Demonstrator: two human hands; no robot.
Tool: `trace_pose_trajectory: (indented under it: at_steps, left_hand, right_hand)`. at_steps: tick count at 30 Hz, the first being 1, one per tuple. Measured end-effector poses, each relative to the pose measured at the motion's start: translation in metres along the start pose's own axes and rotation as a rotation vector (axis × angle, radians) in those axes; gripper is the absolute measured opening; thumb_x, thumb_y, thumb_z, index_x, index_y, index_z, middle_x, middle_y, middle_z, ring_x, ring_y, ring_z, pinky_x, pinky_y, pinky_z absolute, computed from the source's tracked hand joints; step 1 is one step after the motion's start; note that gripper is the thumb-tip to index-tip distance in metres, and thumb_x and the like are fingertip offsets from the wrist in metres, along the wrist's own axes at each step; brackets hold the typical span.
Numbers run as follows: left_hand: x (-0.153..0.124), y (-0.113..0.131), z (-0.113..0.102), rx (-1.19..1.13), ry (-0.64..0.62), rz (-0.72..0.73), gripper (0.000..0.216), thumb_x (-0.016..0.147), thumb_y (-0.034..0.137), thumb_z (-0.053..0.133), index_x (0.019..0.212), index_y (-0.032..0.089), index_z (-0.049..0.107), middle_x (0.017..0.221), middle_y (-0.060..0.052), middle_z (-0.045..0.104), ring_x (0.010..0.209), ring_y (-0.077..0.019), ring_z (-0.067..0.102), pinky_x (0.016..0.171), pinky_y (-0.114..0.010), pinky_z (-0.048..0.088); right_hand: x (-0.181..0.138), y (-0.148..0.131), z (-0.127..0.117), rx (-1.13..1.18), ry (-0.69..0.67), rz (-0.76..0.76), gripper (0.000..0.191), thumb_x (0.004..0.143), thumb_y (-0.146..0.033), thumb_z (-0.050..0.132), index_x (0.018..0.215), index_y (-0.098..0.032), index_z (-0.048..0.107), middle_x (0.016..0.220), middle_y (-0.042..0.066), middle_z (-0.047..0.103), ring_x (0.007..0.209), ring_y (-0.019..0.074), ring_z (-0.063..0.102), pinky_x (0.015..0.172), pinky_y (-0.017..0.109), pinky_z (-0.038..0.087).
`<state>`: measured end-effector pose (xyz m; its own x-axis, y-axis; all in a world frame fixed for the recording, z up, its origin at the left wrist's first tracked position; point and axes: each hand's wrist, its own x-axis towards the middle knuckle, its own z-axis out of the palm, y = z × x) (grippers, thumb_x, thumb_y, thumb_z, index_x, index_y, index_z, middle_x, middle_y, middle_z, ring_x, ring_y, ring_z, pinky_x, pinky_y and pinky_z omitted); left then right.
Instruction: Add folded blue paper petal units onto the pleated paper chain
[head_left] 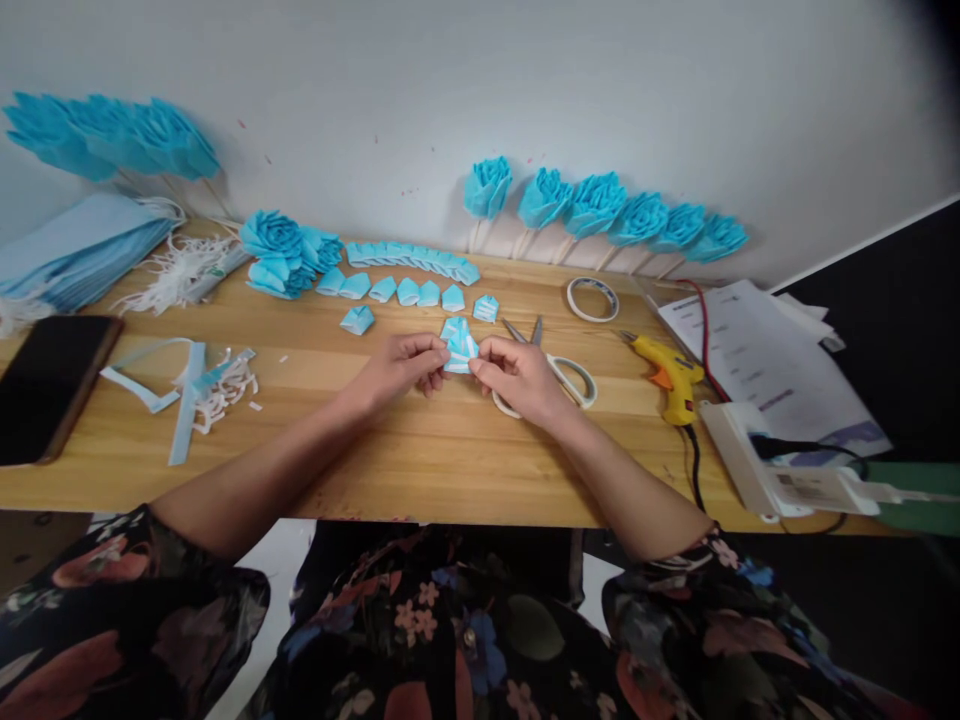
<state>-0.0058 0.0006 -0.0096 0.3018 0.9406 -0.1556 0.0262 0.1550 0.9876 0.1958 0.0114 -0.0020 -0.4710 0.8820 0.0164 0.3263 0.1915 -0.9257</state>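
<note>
Between my two hands is a small light-blue petal piece (457, 340) with white strips across it. My left hand (411, 362) pinches its left edge. The thumb and fingers of my right hand (517, 372) grip its lower right side. Scissors (577, 380) with white handles lie partly under my right hand, blades apart and pointing away. Just beyond my hands sit a blue petal with white strips (486, 308), a single folded petal (358, 320) and a row of folded petals (407, 291). A long overlapping strip of petals (412, 260) lies behind that row.
Blue flowers on sticks (595, 205) lean against the wall. Loose blue flowers (281, 250), white cords (187, 270), stacked masks (90, 250), a phone (52, 385) and scraps (187, 400) occupy the left. Rightward are a tape roll (592, 299), yellow glue gun (671, 375), power strip (739, 455) and papers (772, 360).
</note>
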Motion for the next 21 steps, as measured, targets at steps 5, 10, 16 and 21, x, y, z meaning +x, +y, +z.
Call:
trace_pose_trajectory:
  at_steps: [5,10,16,21]
  left_hand:
    - [0.003,0.001,-0.007,0.110,-0.023,-0.039,0.032,0.078,0.044,0.069,0.069,0.014,0.062,0.060,-0.001,0.061,0.052,-0.0087,0.055,0.053,-0.020,0.046]
    - [0.004,0.001,-0.008,0.206,-0.119,-0.112,0.039,0.071,0.053,0.073,0.069,0.015,0.064,0.059,0.001,0.058,0.053,-0.0080,0.051,0.053,-0.019,0.042]
    - [0.001,0.005,-0.007,0.266,-0.133,-0.132,0.042,0.072,0.057,0.070,0.071,0.015,0.065,0.062,0.001,0.058,0.057,-0.0098,0.051,0.056,-0.021,0.042]
    - [0.003,0.004,-0.009,0.288,-0.131,-0.163,0.044,0.071,0.059,0.070,0.070,0.016,0.064,0.063,0.000,0.059,0.059,-0.0110,0.052,0.059,-0.023,0.043]
  right_hand:
    - [0.001,0.002,-0.031,-0.307,0.173,-0.125,0.021,0.091,-0.029,0.056,0.102,-0.021,0.071,0.077,-0.001,0.068,0.066,0.0122,0.057,0.064,0.027,0.043]
    - [-0.021,0.000,-0.055,-0.671,0.282,-0.114,0.032,0.094,-0.031,0.054,0.119,-0.019,0.068,0.110,0.011,0.073,0.104,0.0267,0.064,0.093,0.042,0.049]
    - [-0.058,0.012,-0.023,-0.896,0.210,0.010,0.053,0.089,-0.034,0.061,0.139,-0.016,0.056,0.146,0.018,0.055,0.135,0.0366,0.047,0.112,0.055,0.040]
    - [-0.072,0.023,-0.024,-0.873,0.340,0.087,0.051,0.085,-0.019,0.057,0.135,-0.018,0.057,0.141,0.015,0.060,0.129,0.0338,0.053,0.108,0.052,0.044]
